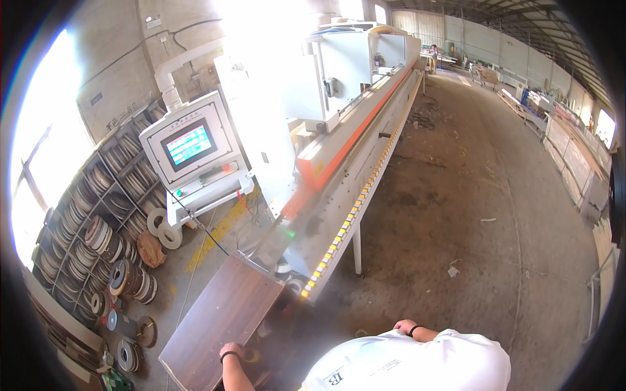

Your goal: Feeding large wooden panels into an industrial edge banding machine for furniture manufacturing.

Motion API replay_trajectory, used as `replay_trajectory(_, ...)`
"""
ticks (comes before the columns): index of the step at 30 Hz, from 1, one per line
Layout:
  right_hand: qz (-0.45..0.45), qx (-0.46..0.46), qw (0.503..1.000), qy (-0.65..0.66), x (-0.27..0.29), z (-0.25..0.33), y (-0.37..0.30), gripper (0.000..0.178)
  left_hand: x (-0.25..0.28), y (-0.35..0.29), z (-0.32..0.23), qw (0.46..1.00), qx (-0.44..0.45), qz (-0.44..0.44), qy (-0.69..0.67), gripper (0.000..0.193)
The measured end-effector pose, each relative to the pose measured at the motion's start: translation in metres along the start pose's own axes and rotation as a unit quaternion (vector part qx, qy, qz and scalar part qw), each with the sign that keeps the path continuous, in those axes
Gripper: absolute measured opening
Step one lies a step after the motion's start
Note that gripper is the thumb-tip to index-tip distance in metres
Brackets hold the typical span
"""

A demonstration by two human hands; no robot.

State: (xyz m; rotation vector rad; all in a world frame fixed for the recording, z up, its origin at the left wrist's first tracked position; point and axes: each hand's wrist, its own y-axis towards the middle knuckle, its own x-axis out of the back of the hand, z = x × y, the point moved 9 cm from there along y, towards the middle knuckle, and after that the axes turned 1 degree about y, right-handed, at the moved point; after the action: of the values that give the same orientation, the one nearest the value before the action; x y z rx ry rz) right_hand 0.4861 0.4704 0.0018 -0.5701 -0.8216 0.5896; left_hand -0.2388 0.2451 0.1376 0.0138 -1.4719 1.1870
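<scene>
- While I stand at the infeed end of the edge-banding machine (352, 124), my left hand (232, 356) rests on the near end of the dark brown wood panel (225, 319), at about seven o'clock in view.
- Left fingers: they lie on the panel's near edge, but whether spread or pressed together I cannot tell; the hand is small and partly hidden.
- My right hand (404, 325) sits at about five o'clock, behind my white shirt (417, 365), touching nothing visible; its finger state cannot be told.
- Panel position: flat, long axis pointing toward one o'clock, far end just short of the feed track with its yellow roller strip (352, 218).
- Step in hand, by my judgement: feeding the panel into the machine.
- Next move calls for a straight push toward one o'clock, with the panel's right edge held true to the track.
- Control console (192, 146) stands at ten o'clock; rolls of edge tape fill the rack (98, 228) at nine o'clock.
</scene>
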Motion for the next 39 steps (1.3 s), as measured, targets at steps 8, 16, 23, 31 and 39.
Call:
replay_trajectory(8,0.002,0.025,0.999,0.019,-0.003,-0.006,0.009,0.028,0.008,-0.011,-0.008,1.0,-0.027,0.002,-0.012,0.049)
replay_trajectory(16,0.005,0.039,0.999,-0.013,-0.002,-0.001,0.005,0.036,0.024,-0.035,-0.019,0.998,-0.041,0.039,0.014,0.051)
replay_trajectory(23,0.03,-0.043,0.999,-0.001,0.0,0.006,-0.01,0.019,0.022,-0.029,-0.017,0.997,-0.064,0.049,0.018,0.052)
replay_trajectory(31,0.019,0.021,0.998,0.05,-0.006,-0.001,0.008,0.031,0.034,-0.051,-0.023,0.996,-0.072,0.058,0.005,0.051)
replay_trajectory(39,0.046,0.0,0.997,0.063,-0.012,0.007,-0.001,0.025,0.041,-0.057,-0.027,0.996,-0.071,0.046,-0.019,0.05)
